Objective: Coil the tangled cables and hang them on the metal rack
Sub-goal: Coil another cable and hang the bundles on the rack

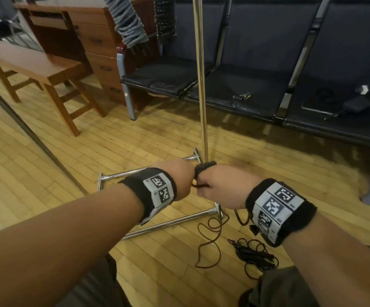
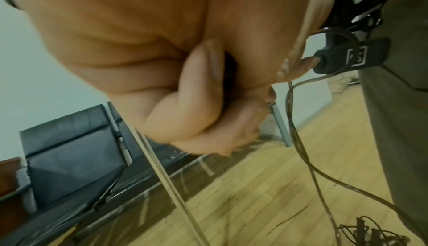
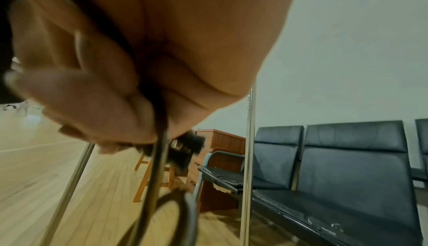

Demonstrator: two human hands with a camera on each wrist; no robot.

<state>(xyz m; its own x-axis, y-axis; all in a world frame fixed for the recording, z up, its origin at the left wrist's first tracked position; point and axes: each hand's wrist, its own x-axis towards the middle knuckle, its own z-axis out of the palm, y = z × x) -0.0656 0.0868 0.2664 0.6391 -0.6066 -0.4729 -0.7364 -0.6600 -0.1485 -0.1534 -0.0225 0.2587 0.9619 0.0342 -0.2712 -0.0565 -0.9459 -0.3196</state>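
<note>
Both hands meet just in front of the metal rack's pole. My right hand grips a small dark cable coil; in the right wrist view its fingers curl round the dark cable. My left hand is curled against the same coil, its fingers closed in a fist round a dark strand. The cable's loose end trails down in loops onto the floor. A second tangled black cable lies on the floor by my right knee. A grey coil and a black coil hang high on the rack.
The rack's chrome base lies on the wooden floor under my hands. A row of black seats stands behind the pole, with a charger on one. A wooden desk and a wooden bench stand at the left.
</note>
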